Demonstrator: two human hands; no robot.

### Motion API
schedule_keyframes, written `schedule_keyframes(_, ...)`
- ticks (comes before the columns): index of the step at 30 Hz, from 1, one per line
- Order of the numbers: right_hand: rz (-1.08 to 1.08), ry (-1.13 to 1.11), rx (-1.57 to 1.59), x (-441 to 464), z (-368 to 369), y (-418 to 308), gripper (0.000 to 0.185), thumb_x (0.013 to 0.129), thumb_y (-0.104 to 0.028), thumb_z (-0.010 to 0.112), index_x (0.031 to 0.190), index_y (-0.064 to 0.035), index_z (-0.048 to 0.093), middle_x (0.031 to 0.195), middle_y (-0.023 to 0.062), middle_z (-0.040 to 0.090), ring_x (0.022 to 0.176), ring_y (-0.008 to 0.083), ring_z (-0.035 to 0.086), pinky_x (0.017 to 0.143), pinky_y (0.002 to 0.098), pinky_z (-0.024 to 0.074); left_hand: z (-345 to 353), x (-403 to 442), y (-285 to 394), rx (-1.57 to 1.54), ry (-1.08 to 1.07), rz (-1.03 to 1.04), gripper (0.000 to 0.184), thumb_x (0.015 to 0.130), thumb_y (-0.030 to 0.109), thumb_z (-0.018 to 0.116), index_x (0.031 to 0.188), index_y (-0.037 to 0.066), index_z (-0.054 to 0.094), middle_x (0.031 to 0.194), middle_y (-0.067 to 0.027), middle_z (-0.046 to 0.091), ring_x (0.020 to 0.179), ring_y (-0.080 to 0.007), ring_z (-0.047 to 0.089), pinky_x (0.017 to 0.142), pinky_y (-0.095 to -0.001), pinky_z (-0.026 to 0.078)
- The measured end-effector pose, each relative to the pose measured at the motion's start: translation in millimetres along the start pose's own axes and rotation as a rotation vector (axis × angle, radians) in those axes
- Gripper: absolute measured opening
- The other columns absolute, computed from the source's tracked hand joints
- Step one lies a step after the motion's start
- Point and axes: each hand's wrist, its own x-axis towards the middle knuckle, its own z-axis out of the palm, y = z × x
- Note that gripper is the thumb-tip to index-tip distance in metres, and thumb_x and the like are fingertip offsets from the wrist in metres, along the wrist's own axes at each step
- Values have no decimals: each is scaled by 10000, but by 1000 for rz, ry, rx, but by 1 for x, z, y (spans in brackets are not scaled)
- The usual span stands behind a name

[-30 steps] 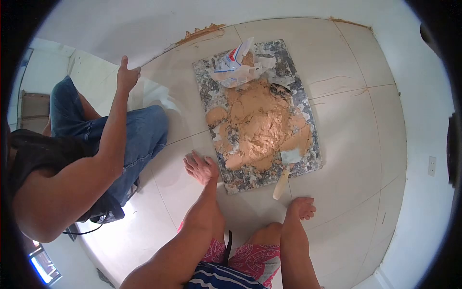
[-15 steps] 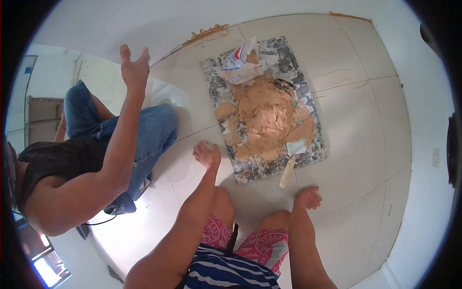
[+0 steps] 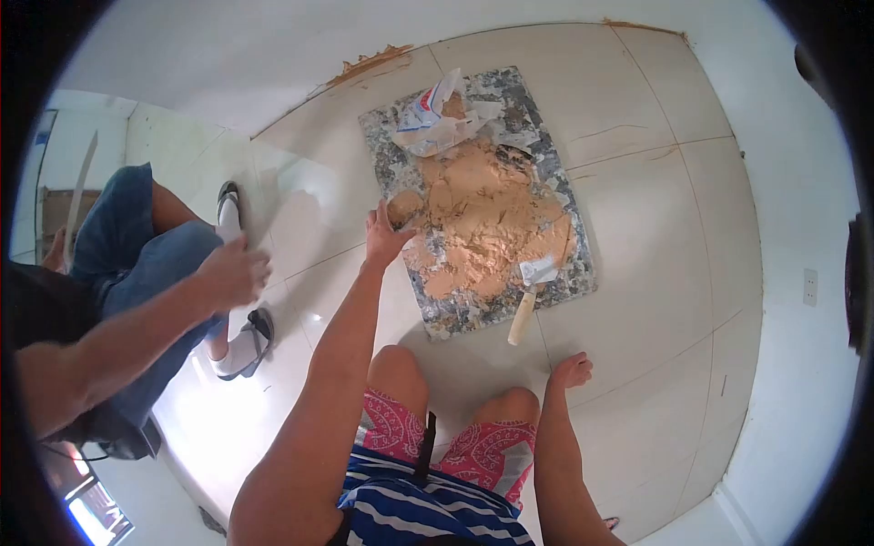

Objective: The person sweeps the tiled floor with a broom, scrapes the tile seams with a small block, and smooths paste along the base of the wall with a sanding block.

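My left hand is at the left edge of a stained board, thumb and fingers apart around a small lump of tan putty-like paste. Whether the fingers touch the lump or the board edge I cannot tell. A broad spread of the same paste covers the middle of the board. On its near right part lies a putty knife, blade on the paste and pale handle over the board's edge. My right hand hovers to the right of that handle, fingers curled in with nothing visible in them.
A torn plastic bag with tan material sits at the board's far end. To the left sits another person in jeans, one hand over the floor and a long flat blade beside the knee. A wall outlet is at right.
My left hand has moved forward to the lump at the board's edge. My right hand's fingers have curled further. The other person's raised arm has come down, and a long blade now shows.
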Motion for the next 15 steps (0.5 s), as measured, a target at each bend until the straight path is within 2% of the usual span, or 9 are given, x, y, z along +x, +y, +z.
schedule_keyframes(2,-42,-51,46,3,0,5,482,887,-386,348,948,51,543,915,217,562,905,386,513,772,485,409,-2,4,-3,-19,33,-14,1005,606,264,792,1391,22,214,1236,-227,424,1137,-378,426,973,-421,376)
schedule_keyframes(6,-57,-71,266,13,-2,21,420,880,-350,381,909,46,519,892,208,548,831,363,518,765,444,405,-12,-10,-14,-157,-64,-37,1118,580,240,820,1413,-5,117,1255,-251,435,1157,-367,459,973,-405,396)
schedule_keyframes(11,-120,-150,465,22,-10,23,330,859,-282,466,878,47,463,830,167,500,775,277,489,742,390,403,-23,-32,-36,-173,-92,-19,1139,576,269,838,1408,-24,117,1259,-242,433,1157,-342,465,978,-394,393)
schedule_keyframes(15,-178,-84,498,28,-8,20,299,853,-244,485,883,52,463,841,166,497,774,267,485,740,381,407,-19,-10,-30,-91,-116,-8,1145,567,292,836,1414,-3,125,1284,-241,411,1163,-358,456,971,-409,398)
